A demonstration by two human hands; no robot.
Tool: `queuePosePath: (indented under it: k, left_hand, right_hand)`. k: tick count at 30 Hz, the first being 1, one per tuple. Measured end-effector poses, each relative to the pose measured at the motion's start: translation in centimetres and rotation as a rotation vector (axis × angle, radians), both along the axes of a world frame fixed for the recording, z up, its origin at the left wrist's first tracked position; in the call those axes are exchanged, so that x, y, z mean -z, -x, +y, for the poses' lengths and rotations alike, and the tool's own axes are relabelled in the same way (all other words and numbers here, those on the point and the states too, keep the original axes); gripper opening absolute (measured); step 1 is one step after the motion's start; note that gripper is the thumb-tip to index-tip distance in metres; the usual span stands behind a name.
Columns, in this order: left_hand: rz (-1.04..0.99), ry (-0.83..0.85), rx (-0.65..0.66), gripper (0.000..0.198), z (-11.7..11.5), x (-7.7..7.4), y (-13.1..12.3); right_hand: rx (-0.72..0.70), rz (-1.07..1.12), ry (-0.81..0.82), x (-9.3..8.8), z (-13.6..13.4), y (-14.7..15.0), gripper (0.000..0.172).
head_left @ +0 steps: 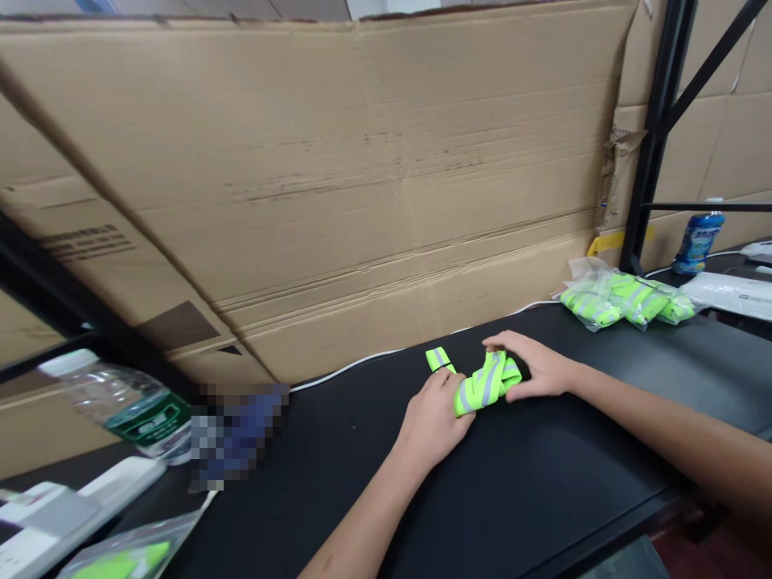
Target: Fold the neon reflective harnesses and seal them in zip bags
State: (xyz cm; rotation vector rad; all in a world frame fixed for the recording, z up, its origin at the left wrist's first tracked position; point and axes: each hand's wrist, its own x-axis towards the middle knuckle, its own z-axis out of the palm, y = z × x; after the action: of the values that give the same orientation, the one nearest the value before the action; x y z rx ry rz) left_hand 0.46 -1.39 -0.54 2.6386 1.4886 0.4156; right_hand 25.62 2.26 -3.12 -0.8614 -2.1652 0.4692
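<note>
A neon-green reflective strap (487, 384) with silver stripes lies bundled in loose folds just above the black table. My left hand (435, 416) is closed round the left part of the bundle, its fingertips partly hidden. One end of the strap, with a small black band across it, sticks out beyond my left knuckles. My right hand (531, 366) curves about the right side of the folds, thumb and fingers apart. A gap shows between that palm and the strap, and whether its fingertips touch the strap I cannot tell.
Clear bags of green straps (627, 299) lie at the back right, near a blue bottle (698, 243). To the left are a plastic bottle (150, 414), a white power strip (121, 486) and another bagged green item (124, 563). A cardboard wall (362, 177) borders the black table (338, 474).
</note>
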Motion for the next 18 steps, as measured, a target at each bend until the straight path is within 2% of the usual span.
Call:
queuePosePath:
  k: [2,4,9,14,18]
  left_hand:
    - [0.004,-0.015,0.014,0.031,0.0,0.0,0.0]
    - [-0.001,-0.033,0.042,0.029,0.0,0.1,-0.1]
    - [-0.06,-0.064,0.132,0.024,0.0,0.5,-0.1]
    - [-0.051,-0.081,0.358,0.024,-0.3,0.2,-0.2]
    - [-0.013,-0.037,0.343,0.034,-0.4,-0.3,0.1]
  right_hand:
    - [0.117,0.143,0.14,0.9,1.0,-0.3,0.056]
    - [0.219,0.161,0.213,1.7,2.2,-0.5,0.047]
    - [0.2,0.034,0.315,2.2,4.5,-0.7,0.025]
    - [0.219,0.044,0.271,1.8,6.0,-0.7,0.022]
    - [0.194,0.0,0.189,1.7,6.6,0.4,0.018]
